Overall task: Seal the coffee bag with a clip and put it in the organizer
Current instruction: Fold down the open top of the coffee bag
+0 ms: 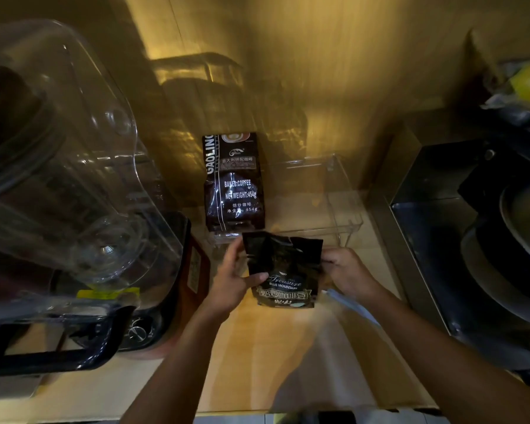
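Note:
A small black coffee bag with "Blue Mountain" print stands upright on the wooden counter, its top open and crumpled. My left hand grips its left side, thumb across the front. My right hand holds its right edge. A pale, blurred strip that may be the clip lies just below my right wrist. Behind the bag sits a clear plastic organizer. A larger dark coffee bag marked "Baked Coffee" stands in its left part.
A big blender with a clear cover and dark base fills the left. A dark stove with pans takes the right side. A wooden wall rises behind the organizer. The scene is dim.

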The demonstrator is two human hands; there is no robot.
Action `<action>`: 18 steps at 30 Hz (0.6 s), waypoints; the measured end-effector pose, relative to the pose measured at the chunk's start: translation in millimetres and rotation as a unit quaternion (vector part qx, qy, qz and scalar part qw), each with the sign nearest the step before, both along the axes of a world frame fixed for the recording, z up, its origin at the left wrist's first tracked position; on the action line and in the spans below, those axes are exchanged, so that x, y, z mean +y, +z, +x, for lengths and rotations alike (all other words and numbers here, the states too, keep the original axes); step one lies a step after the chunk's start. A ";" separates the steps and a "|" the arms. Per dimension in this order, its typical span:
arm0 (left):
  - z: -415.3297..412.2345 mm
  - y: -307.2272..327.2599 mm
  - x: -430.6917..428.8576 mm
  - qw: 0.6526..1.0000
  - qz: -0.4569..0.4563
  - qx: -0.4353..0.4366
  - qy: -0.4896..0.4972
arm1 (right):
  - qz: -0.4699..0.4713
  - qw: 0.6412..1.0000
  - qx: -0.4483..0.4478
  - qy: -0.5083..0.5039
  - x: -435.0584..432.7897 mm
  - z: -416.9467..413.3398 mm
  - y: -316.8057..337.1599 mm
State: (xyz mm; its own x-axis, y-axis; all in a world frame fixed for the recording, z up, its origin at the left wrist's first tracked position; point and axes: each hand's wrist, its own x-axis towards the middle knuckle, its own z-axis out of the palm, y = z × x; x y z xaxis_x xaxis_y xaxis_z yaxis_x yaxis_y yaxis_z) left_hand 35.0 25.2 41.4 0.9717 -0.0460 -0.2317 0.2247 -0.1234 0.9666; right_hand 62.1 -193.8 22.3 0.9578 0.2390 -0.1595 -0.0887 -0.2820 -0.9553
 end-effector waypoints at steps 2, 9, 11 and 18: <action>2.2 -1.5 -5.9 0.999 -0.019 -0.029 -0.025 | 0.034 0.999 0.031 -0.014 -2.6 1.7 4.5; 2.7 -11.7 -12.4 0.995 -0.094 0.025 0.026 | 0.118 0.989 0.074 0.053 -8.7 -17.1 24.0; 3.1 -11.4 -16.2 0.995 -0.095 0.038 0.013 | 0.160 0.982 0.084 0.057 2.0 -25.4 22.6; -5.5 -7.8 -31.0 0.993 -0.106 0.018 0.042 | 0.132 0.977 0.067 -0.154 35.0 -27.3 7.3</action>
